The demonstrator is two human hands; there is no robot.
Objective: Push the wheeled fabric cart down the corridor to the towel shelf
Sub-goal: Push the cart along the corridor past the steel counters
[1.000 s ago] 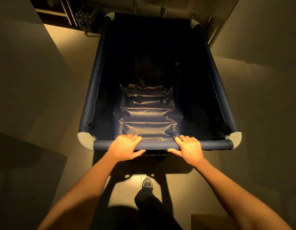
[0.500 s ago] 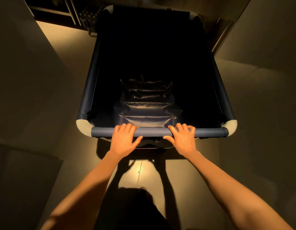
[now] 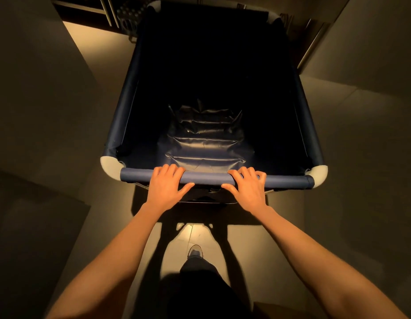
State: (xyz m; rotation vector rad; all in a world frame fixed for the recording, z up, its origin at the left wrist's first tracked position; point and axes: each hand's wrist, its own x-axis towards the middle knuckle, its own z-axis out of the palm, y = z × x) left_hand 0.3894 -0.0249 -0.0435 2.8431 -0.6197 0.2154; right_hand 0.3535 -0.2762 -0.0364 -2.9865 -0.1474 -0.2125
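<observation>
A deep navy fabric cart (image 3: 128, 93) with pale grey corner caps fills the middle of the head view. Its inside is dark and holds only creased lining. My left hand (image 3: 166, 184) and my right hand (image 3: 247, 186) both rest over the padded near rim bar (image 3: 208, 177), fingers curled over the top, thumbs pointing inward. The wheels are hidden under the cart. Shelving with metal uprights (image 3: 108, 10) shows in the dark beyond the cart's far left corner; no towels can be made out.
Plain walls close in on both sides, the left wall (image 3: 39, 100) and the right wall (image 3: 365, 111), leaving a narrow lit floor strip. A metal door frame or rail (image 3: 312, 44) stands at the far right. My shoe (image 3: 195, 250) steps forward below the cart.
The cart has rolled forward towards the shelving while both hands kept their hold on the rim bar. My foot has swung forward into view again.
</observation>
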